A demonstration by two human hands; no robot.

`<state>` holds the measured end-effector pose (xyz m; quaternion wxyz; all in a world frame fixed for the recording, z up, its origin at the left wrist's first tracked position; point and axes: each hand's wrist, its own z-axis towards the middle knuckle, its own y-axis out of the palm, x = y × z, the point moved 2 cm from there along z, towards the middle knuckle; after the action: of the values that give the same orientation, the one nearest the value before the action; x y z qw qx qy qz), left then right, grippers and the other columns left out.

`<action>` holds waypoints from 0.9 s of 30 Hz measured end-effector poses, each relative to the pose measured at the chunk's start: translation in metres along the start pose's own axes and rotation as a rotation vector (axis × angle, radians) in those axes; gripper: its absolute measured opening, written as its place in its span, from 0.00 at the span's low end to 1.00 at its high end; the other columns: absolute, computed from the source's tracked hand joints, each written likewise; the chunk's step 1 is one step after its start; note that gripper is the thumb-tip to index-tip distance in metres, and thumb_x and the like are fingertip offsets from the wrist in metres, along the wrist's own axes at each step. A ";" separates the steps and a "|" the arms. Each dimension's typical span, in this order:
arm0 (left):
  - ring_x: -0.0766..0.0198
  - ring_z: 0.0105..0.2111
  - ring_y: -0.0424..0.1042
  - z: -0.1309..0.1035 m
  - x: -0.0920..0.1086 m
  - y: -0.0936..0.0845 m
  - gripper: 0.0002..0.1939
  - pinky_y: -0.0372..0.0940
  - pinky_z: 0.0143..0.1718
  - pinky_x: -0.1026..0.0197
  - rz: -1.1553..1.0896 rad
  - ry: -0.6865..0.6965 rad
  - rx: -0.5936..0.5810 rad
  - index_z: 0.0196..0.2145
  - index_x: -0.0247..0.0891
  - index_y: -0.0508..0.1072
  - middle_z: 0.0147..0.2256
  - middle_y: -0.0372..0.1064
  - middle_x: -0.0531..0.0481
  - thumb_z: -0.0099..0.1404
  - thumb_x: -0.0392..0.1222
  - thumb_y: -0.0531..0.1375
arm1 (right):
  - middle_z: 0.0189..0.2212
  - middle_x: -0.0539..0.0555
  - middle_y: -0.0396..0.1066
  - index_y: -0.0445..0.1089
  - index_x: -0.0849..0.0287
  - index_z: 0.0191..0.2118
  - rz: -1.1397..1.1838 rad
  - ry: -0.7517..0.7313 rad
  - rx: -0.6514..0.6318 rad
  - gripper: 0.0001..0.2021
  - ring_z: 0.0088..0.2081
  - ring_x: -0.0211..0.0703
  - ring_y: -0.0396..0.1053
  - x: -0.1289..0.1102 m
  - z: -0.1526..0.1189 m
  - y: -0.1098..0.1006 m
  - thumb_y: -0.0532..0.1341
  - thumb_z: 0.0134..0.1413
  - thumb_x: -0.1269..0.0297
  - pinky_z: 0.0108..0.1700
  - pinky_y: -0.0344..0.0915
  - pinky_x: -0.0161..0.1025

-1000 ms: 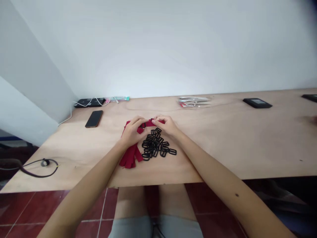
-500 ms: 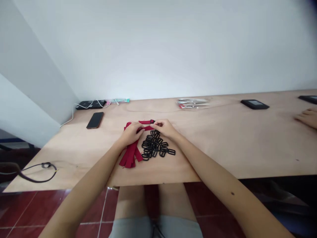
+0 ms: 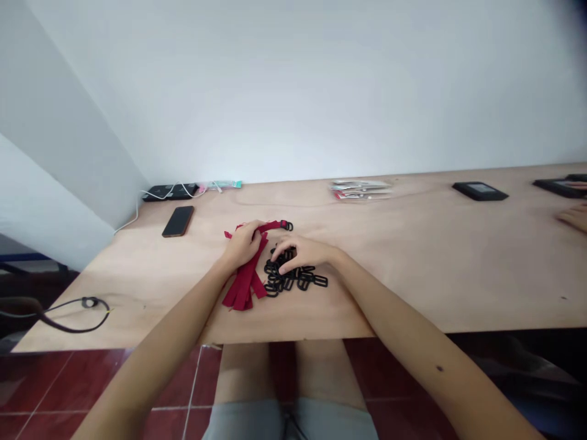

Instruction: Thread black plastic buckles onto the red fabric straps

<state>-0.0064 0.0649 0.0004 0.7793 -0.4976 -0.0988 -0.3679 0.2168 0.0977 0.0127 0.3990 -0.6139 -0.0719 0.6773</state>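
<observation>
My left hand [image 3: 243, 245] is closed over the upper part of a bundle of red straps [image 3: 244, 290], its fingers partly hidden. Beyond it, one red strap [image 3: 270, 226] reaches to the right and ends in black buckles [image 3: 287, 225]. Over the pile of black slider buckles [image 3: 304, 281], my right hand [image 3: 305, 252] curves down with thumb and forefinger apart. Its fingertips are at the loose buckles, and I see none lifted. The hand covers part of the pile.
On the wooden table [image 3: 413, 256], a phone [image 3: 178, 221] and a black power strip [image 3: 169, 192] with white cables are at the left. Plastic packets [image 3: 360, 189] lie by the wall. A black device [image 3: 479, 191] and another person's hand [image 3: 575, 216] are at the right.
My right hand has left the strap and moved down to the buckle pile. The strap end with its buckles now lies free behind the hands. My left hand stays on the straps.
</observation>
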 end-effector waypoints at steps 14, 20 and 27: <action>0.53 0.43 0.76 0.000 0.009 -0.003 0.12 0.70 0.49 0.51 -0.023 0.044 0.026 0.46 0.40 0.77 0.41 0.77 0.44 0.78 0.41 0.53 | 0.34 0.52 0.80 0.82 0.57 0.38 0.642 0.189 0.472 0.17 0.36 0.43 0.75 0.013 0.000 -0.003 0.79 0.47 0.53 0.43 0.72 0.42; 0.55 0.43 0.75 0.001 0.015 -0.005 0.11 0.69 0.50 0.53 -0.052 0.086 0.025 0.45 0.41 0.76 0.41 0.74 0.45 0.79 0.40 0.54 | 0.30 0.49 0.77 0.79 0.58 0.35 0.867 0.228 0.674 0.18 0.33 0.38 0.72 0.017 -0.001 -0.009 0.82 0.42 0.57 0.42 0.70 0.39; 0.56 0.43 0.75 0.000 0.015 -0.003 0.09 0.69 0.49 0.54 -0.078 0.103 0.029 0.45 0.40 0.76 0.41 0.74 0.45 0.78 0.38 0.55 | 0.29 0.49 0.77 0.81 0.58 0.35 0.939 0.296 0.629 0.17 0.32 0.37 0.71 0.021 0.005 0.002 0.83 0.40 0.59 0.40 0.68 0.37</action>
<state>0.0026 0.0574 0.0104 0.7756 -0.4624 -0.0831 -0.4216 0.2129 0.1114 -0.0040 0.2250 -0.5201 0.4691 0.6773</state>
